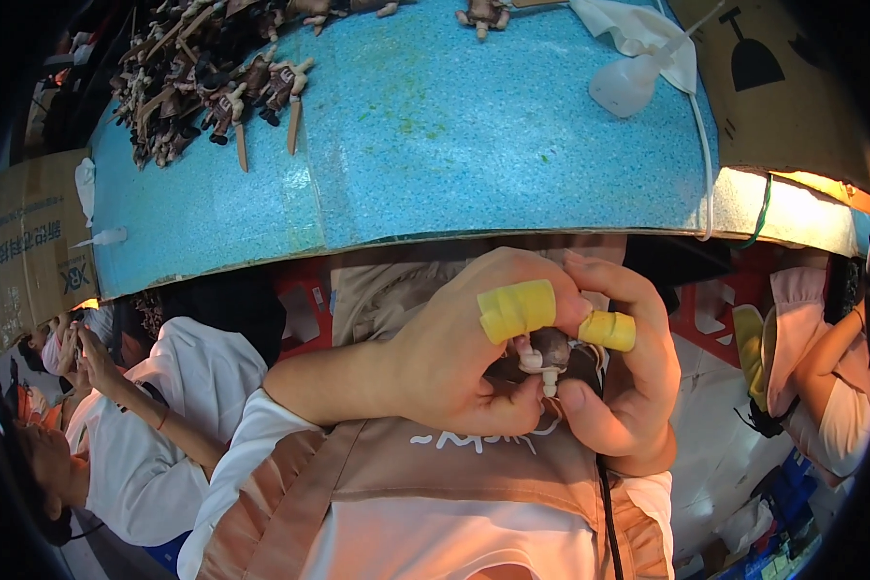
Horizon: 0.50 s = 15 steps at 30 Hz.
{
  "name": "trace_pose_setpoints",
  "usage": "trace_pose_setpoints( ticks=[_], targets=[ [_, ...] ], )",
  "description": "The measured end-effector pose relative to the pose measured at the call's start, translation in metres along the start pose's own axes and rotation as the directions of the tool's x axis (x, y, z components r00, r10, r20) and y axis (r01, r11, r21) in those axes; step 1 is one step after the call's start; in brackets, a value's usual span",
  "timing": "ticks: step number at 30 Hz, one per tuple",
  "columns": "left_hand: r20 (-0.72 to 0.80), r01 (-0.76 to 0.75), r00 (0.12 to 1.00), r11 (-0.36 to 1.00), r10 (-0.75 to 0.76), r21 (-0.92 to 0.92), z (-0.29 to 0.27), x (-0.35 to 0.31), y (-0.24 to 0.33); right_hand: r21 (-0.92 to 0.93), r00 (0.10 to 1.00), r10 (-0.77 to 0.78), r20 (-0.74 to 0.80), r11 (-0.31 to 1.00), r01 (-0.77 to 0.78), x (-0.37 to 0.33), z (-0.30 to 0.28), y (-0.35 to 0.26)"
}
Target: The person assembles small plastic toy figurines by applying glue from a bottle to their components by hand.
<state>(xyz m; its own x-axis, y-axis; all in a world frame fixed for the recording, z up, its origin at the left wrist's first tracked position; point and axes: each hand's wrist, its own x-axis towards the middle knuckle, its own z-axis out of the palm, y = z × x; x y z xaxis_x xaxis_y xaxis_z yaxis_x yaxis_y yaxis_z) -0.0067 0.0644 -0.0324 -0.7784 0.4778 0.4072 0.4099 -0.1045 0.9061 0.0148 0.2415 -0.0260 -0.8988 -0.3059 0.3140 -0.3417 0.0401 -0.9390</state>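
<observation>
Over my lap, in front of my brown apron (pixel 454 469), a small brown and beige figurine (pixel 548 350) is held between both hands. My left hand (pixel 435 338) comes in from the left with fingers curled and thumb pinched against the figurine. From the right, my right hand (pixel 638 377) closes on its other side, thumb near the pale stub at its lower end. Yellow tape (pixel 517 309) wraps a finger of the left hand, and more yellow tape (pixel 607 331) wraps one of the right. Fingers hide much of the figurine.
A blue speckled table (pixel 387 145) curves ahead of me. Many similar figurines (pixel 179 106) lie heaped at its far left; another figurine (pixel 482 17) lies apart. A white bottle with a thin nozzle (pixel 628 85), a white cable (pixel 703 164) and cardboard (pixel 773 116) are right. A person (pixel 164 425) sits left.
</observation>
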Motion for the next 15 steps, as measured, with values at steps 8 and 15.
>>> trace_pose_setpoints(
  ticks=[8, 15],
  targets=[
    [-0.026, -0.103, 0.994, 0.985, 0.108, 0.14, 0.001, 0.003, -0.001, -0.157, 1.0, -0.02, -0.002, 0.987, 0.02, 0.006, 0.003, -0.008],
    [-0.029, -0.043, 0.998, 0.982, 0.05, 0.182, -0.007, 0.002, 0.006, -0.126, 0.999, 0.038, 0.011, 0.991, -0.036, 0.003, 0.003, 0.0]
  ],
)
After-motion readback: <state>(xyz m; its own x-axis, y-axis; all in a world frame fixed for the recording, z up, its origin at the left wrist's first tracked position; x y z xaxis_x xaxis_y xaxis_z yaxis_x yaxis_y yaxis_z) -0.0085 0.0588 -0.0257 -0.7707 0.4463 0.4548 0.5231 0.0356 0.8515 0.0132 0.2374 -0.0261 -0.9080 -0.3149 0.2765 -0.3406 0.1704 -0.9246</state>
